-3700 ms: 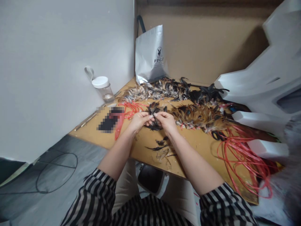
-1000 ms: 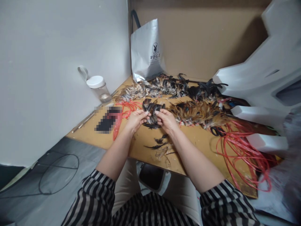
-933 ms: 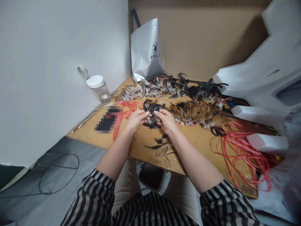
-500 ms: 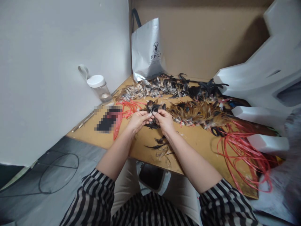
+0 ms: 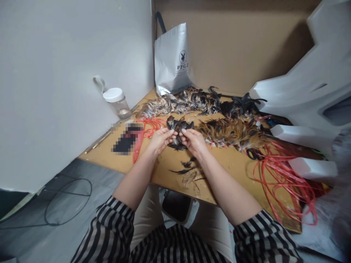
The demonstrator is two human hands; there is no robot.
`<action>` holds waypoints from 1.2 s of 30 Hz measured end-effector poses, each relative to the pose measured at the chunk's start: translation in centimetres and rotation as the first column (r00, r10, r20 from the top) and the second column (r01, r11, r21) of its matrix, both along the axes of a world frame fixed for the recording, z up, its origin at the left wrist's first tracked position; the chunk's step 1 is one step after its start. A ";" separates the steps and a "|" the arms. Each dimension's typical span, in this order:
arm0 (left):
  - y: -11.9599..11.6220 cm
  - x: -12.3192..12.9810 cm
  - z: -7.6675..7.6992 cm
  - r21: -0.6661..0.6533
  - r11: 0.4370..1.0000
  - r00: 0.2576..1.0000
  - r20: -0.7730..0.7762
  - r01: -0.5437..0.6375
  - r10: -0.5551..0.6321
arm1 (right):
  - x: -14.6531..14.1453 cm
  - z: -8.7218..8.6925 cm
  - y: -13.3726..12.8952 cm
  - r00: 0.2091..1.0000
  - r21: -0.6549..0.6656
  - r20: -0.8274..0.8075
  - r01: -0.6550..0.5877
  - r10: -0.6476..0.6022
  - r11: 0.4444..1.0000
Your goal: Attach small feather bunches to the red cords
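Along the left edge of the table point(image 5: 233, 179) stands a clear jar point(image 5: 122, 107) with a white screw lid, and thin sticks point(image 5: 102, 140) lie nearer the front-left corner. Beside them is a dark item point(image 5: 124, 142), pixelated beyond naming, then a loose tangle of red plastic cord point(image 5: 153, 124).

The left hand point(image 5: 159, 140) pinches the left side of a small bunch of dark feathers point(image 5: 177, 125), mid-table, between the front and back edges. The right hand point(image 5: 196, 141) pinches its right side. Half a second ago the thumb tips nearly met; now they are slightly apart, so more of the bunch shows between them. Both grips look closed on feathers, though any fine strand between the fingertips is too small to tell.

Behind, a silver bag point(image 5: 171, 60) stands at the far-left corner, with a row of mottled feathers point(image 5: 189, 100) along the back edge. Loose feathers point(image 5: 192, 177) lie near the front edge, unchanged. Right of the hands come bushy brown feather bunches point(image 5: 233, 131), black ring handles point(image 5: 251, 153) just beside them, and a heap of red plastic strands point(image 5: 285, 175) towards the front-right corner.
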State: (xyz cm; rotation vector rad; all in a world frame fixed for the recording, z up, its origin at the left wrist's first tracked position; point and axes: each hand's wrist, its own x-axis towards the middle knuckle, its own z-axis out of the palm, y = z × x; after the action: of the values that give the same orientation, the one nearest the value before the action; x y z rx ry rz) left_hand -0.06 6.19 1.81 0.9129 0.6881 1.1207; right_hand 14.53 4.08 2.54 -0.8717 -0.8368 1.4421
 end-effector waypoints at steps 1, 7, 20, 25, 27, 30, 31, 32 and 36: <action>0.0 0.0 0.0 -0.001 1.000 1.000 -0.003 0.003 -0.003 | 0.0 0.0 0.0 1.000 0.002 -0.006 0.001 -0.001 1.000; -0.2 0.2 0.1 0.021 0.998 0.998 -0.014 0.055 -0.055 | -0.3 -0.2 0.0 1.000 0.004 -0.010 0.002 -0.002 1.000; -0.4 0.6 0.0 0.006 0.996 0.988 -0.130 0.084 -0.083 | -0.5 -0.2 -0.1 0.993 -0.004 0.102 0.063 -0.062 0.998; -0.5 0.7 0.1 0.035 0.998 0.983 -0.179 0.057 -0.050 | -0.6 -0.1 -0.2 0.979 0.018 0.180 0.091 -0.093 0.996; -0.5 0.7 0.1 0.060 0.996 0.982 -0.183 0.060 -0.048 | -0.6 -0.1 -0.2 0.978 0.033 0.196 0.070 -0.075 0.997; -0.5 0.6 0.1 0.078 0.995 0.985 -0.164 0.063 -0.049 | -0.5 0.0 -0.2 0.983 0.033 0.179 0.042 -0.048 0.999; -0.5 0.6 0.1 0.073 0.995 0.987 -0.151 0.062 -0.050 | -0.5 0.1 -0.2 0.986 0.027 0.160 0.032 -0.036 0.999; -0.4 0.5 0.2 0.067 0.996 0.989 -0.135 0.061 -0.052 | -0.4 0.1 -0.2 0.990 0.016 0.136 0.020 -0.022 1.000; -0.3 0.3 0.2 0.047 0.997 0.997 -0.059 0.060 -0.057 | 0.1 0.4 -0.1 0.999 -0.039 0.028 -0.044 0.045 0.998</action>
State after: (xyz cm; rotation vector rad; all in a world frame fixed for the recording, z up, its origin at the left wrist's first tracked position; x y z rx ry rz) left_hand 0.26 5.89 2.05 1.0038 0.6794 1.0668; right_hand 14.61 3.95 2.90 -0.9102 -0.8574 1.4915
